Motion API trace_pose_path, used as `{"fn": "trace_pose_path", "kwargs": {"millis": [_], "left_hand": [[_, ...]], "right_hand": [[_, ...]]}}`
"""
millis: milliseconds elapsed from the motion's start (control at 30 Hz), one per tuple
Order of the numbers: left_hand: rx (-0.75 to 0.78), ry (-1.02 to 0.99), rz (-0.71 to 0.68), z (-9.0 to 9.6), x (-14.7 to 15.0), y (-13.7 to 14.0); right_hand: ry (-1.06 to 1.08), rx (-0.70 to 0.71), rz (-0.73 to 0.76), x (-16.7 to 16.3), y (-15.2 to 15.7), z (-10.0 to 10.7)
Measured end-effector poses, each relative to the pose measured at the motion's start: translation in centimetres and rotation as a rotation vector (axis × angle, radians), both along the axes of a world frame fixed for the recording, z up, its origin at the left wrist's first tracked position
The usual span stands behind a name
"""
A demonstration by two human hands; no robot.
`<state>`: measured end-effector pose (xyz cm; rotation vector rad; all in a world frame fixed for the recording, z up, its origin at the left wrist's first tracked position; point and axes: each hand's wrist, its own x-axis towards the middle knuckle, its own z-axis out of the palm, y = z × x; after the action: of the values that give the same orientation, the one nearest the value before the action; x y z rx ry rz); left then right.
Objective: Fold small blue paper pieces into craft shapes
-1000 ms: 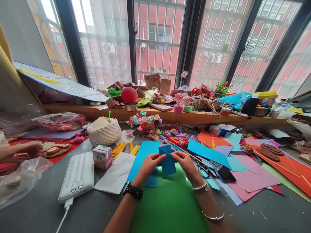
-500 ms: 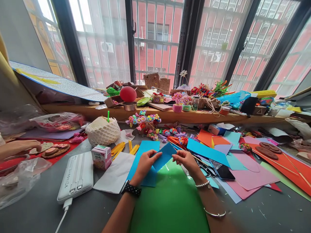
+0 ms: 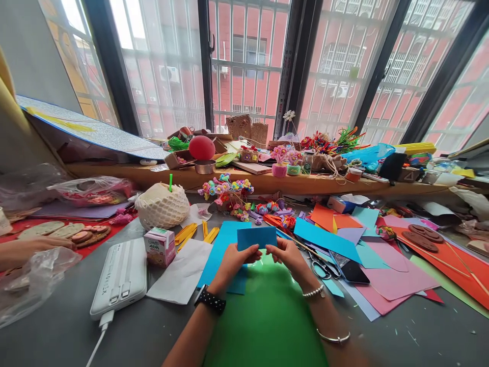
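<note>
Small blue paper (image 3: pixel 256 237) — pinched low, left hand (image 3: pixel 234 263), right hand (image 3: pixel 291 258)

The one view comes from a camera worn on the person's head, facing forward and tilted down over the desk (image 3: pixel 153 334), with the left hand (image 3: pixel 233 265) and right hand (image 3: pixel 288 257) close to it, just below centre. A green surface (image 3: pixel 267 326) fills the lower middle nearest the lens, the shelf (image 3: pixel 321 187) crosses farther off, and the windows (image 3: pixel 248 30) occupy the top, their outer frames splaying outward. Lateral coverage is wide, from a co-worker's hand (image 3: pixel 42 250) at the left edge to an orange sheet (image 3: pixel 473 260) at the right.
</note>
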<state>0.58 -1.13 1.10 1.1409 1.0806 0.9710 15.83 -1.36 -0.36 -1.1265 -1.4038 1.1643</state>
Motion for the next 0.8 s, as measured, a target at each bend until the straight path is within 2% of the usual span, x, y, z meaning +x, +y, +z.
{"fn": "trace_pose_path", "kwargs": {"millis": [133, 233, 367, 433, 600, 700, 800], "left_hand": [[0.087, 0.157, -0.041, 0.2, -0.5, 0.2], [0.102, 0.177, -0.013, 0.1, -0.9, 0.6], [0.092, 0.137, 0.021, 0.0, -1.0, 0.7], [0.099, 0.155, -0.009, 0.1, -0.9, 0.6], [0.083, 0.160, -0.067, 0.2, -0.6, 0.5], [0.059, 0.068, -0.008, 0.0, -0.9, 0.8], [0.111, 0.022, 0.073, -0.4, -1.1, 1.2]], "right_hand": [[-0.114, 0.016, 0.036, 0.2, -0.1, 0.2], [-0.117, 0.021, 0.029, 1.2, 0.3, 0.1], [0.054, 0.052, -0.234, 2.7, 0.9, -0.2], [0.117, 0.059, -0.260, 2.8, 1.0, -0.1], [-0.013, 0.077, -0.072, 1.6, 0.4, 0.4], [-0.038, 0.052, -0.013, 1.2, 0.1, 0.5], [-0.062, 0.006, 0.092, 1.1, 0.0, 0.5]]}}
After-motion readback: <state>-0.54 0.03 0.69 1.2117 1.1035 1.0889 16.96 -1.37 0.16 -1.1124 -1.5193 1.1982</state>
